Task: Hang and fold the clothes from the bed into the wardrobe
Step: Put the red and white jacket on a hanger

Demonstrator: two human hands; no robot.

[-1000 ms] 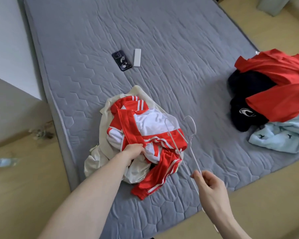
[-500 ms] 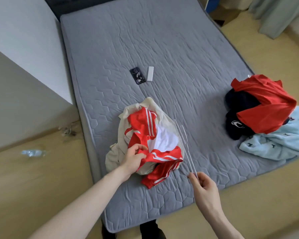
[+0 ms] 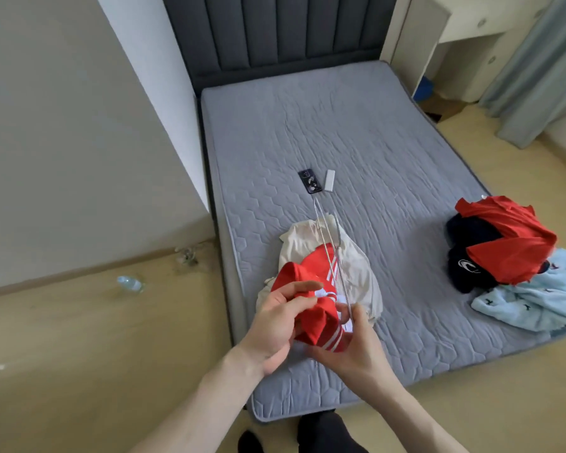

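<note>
Soft, even daylight fills the room, brightest by the curtain [image 3: 533,70] right of the bed [image 3: 356,132]. Shadows on the bed are faint. No glare. Straight edges bow outward away from the bed, showing wide-angle distortion. Overall detail is soft; the forearms nearest the viewer are slightly blurred.

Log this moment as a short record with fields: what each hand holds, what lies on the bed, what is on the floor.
left hand: grips red striped garment
right hand: pinches wire hanger, also touches the garment
under the garment: cream garment
bed: phone, white remote
right edge of bed: clothes pile, red, navy, pale blue
floor: plastic bottle
</note>
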